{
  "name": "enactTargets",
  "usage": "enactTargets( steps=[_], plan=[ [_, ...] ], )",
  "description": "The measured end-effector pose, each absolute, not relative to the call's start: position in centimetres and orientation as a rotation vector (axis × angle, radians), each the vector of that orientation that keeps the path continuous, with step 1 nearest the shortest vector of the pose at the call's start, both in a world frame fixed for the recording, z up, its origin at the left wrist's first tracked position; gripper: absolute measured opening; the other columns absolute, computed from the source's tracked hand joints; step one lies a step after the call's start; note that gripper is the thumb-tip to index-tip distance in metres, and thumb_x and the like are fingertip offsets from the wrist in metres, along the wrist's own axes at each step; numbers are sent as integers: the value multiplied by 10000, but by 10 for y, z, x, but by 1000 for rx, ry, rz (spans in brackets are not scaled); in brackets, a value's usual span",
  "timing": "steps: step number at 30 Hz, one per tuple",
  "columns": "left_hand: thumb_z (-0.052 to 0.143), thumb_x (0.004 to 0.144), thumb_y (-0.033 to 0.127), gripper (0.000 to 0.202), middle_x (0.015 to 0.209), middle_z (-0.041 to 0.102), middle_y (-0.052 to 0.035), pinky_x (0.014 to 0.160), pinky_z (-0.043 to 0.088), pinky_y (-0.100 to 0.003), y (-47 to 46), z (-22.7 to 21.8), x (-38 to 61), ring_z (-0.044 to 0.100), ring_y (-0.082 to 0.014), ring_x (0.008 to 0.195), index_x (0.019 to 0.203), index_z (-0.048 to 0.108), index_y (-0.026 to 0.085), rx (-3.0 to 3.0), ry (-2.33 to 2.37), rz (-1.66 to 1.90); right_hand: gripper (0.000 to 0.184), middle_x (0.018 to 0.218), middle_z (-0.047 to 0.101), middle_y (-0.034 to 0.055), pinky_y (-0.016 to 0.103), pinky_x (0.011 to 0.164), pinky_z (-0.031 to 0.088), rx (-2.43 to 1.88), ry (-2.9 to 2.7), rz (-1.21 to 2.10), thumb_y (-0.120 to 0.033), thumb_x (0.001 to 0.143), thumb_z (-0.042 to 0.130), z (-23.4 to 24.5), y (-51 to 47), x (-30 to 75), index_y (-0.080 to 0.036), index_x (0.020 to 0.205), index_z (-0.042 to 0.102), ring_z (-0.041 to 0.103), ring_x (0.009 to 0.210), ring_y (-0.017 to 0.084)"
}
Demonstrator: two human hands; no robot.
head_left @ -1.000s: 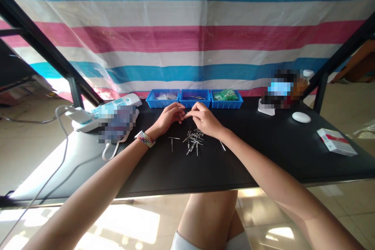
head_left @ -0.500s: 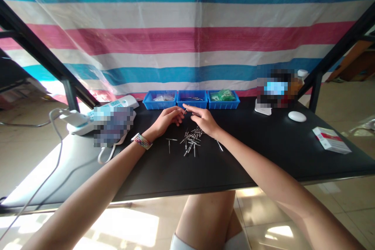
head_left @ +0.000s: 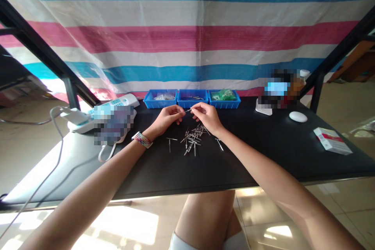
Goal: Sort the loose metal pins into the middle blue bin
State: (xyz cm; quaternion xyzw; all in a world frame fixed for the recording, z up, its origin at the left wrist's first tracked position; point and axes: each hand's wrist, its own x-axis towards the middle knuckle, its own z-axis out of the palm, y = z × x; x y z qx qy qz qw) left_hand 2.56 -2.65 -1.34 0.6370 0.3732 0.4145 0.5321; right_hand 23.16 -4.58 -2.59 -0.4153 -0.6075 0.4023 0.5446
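Note:
Between my two hands, in front of the middle blue bin, a thin metal rivet [head_left: 188, 110] lies nearly level. My left hand [head_left: 170, 116] pinches its left end between thumb and fingertips. The other end is in the fingertips of my right hand [head_left: 206, 116]. Below the hands, a loose pile of silvery blind rivets [head_left: 192, 139] is spread on the black table [head_left: 175, 175]. A few rivets [head_left: 170, 143] lie apart to the left of the pile, and a couple more rivets [head_left: 219, 144] lie beside my right forearm.
Three blue bins stand in a row at the back: a left bin [head_left: 159, 104] with clear bags, a middle bin [head_left: 192, 105] with loose rivets, a right bin [head_left: 224, 105] with green packaging. A power strip [head_left: 129, 101] is left; a white box [head_left: 332, 140] and white oval object [head_left: 298, 116] are right.
My right hand's fingers have curled from a stretched pose into a pinch on the rivet. The rivet has turned from steeply tilted to nearly level. My left hand has barely moved.

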Motion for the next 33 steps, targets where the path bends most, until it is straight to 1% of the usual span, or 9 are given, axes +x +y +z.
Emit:
enactTargets(
  steps=[3,8,13,17,21,25,33],
  plan=[
    [891,742,479,378,697,627,-6,560,457,-239,-28,-12,27,568,-125,611,829,702,163,1521,899,988,153,829,740,19,229,463,475,-1037,-1413,970,-357,847,724,-26,-45,232,-209,878,702,652,566,137],
    [899,741,471,378,695,627,-1,561,451,-234,-26,-14,26,565,-118,607,829,697,164,1516,904,993,175,804,744,20,225,440,439,-1070,-1461,1010,-375,855,714,-27,-43,234,-201,848,700,619,519,124],
    [893,761,451,365,716,628,2,559,451,-223,-25,-17,25,558,-105,605,849,693,158,1513,887,1004,211,734,737,20,229,473,465,-1053,-1479,1032,-399,858,715,-29,-41,235,-193,811,710,622,532,129],
    [901,745,422,371,733,620,10,542,465,-222,-27,-14,25,575,-113,616,879,666,168,1473,871,1008,239,738,742,27,243,483,511,-1003,-1419,1133,-415,806,770,-28,-40,235,-186,823,704,644,529,137],
    [805,827,487,361,790,649,-24,550,496,-240,-26,-13,24,614,-135,643,887,647,168,1381,853,982,303,757,741,27,261,505,551,-924,-1371,1157,-449,749,836,-26,-40,233,-188,829,704,670,556,147],
    [743,872,547,404,744,636,-36,554,492,-245,-22,-17,23,611,-137,621,830,647,158,1358,869,943,349,694,704,4,274,521,567,-886,-1358,1127,-466,710,885,-24,-42,232,-197,816,688,682,562,162],
    [817,811,569,441,714,640,-50,552,479,-265,-23,-18,24,591,-148,619,751,668,158,1385,879,938,344,691,679,-5,274,507,552,-885,-1380,1056,-484,739,863,-21,-45,231,-203,818,680,665,538,152]
  ],
)
